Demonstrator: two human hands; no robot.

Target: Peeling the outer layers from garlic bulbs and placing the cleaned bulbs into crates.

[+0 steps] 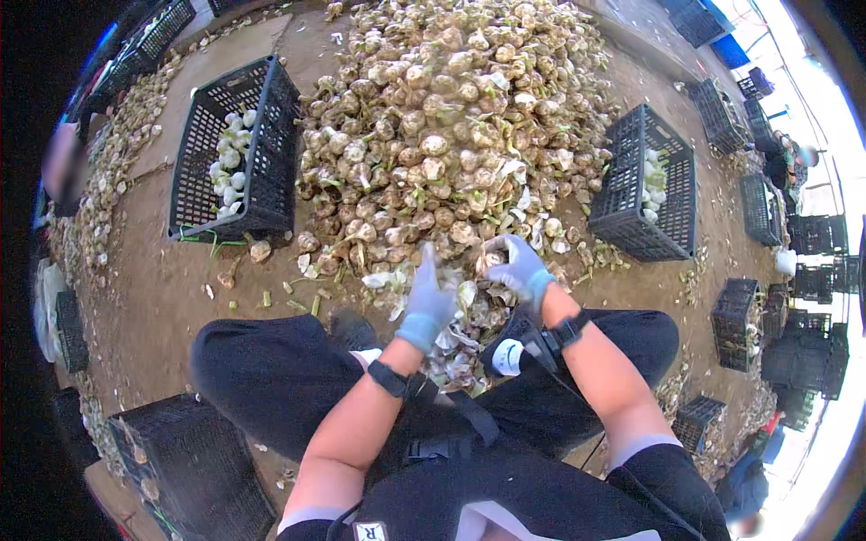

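A large heap of unpeeled garlic bulbs (433, 145) lies on the ground in front of me. My right hand (517, 267), in a pale glove, is closed around a garlic bulb (495, 258) at the heap's near edge. To its left, my left hand (429, 297), gloved too, is raised with the fingers pointing at the heap; it is blurred, and I see nothing in it. Papery garlic skins (467, 331) are piled below and between my hands, between my crossed legs.
Black plastic crates with cleaned white bulbs stand left (270, 155) and right (666, 223) of the heap. A dark crate (196, 466) is at lower left. More crates (734, 324) line the right side. Other people (785, 159) are at the far right, far left and lower right.
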